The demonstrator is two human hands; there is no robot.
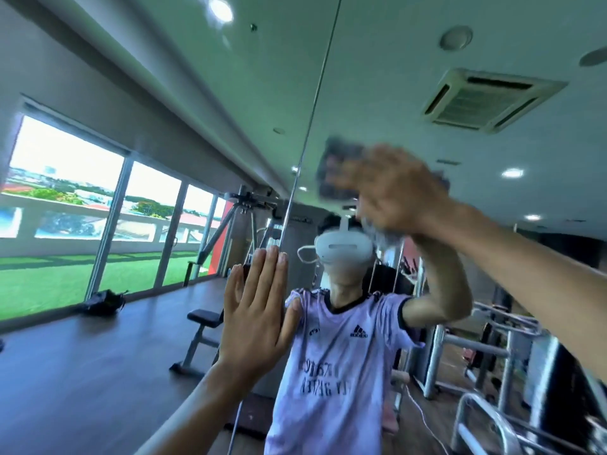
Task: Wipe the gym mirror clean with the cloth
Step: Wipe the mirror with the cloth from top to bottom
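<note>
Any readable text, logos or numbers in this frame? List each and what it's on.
"adidas": under the three-stripe logo on the shirt reflected in the mirror; reversed and small.
Two-line chest print: reversed and blurred, not readable.
Crest: too small to read.
Machine label behind the person: too blurred to read.
Nothing else legible.

Windows: we see tall glass windows [65,178] on the left.
Bag: black soft bag [103,302] on the brown wooden floor [82,372] beside them.
Bench: black padded weight bench [205,318], mid-floor.
Ceiling: square white air vent [489,98].
</note>
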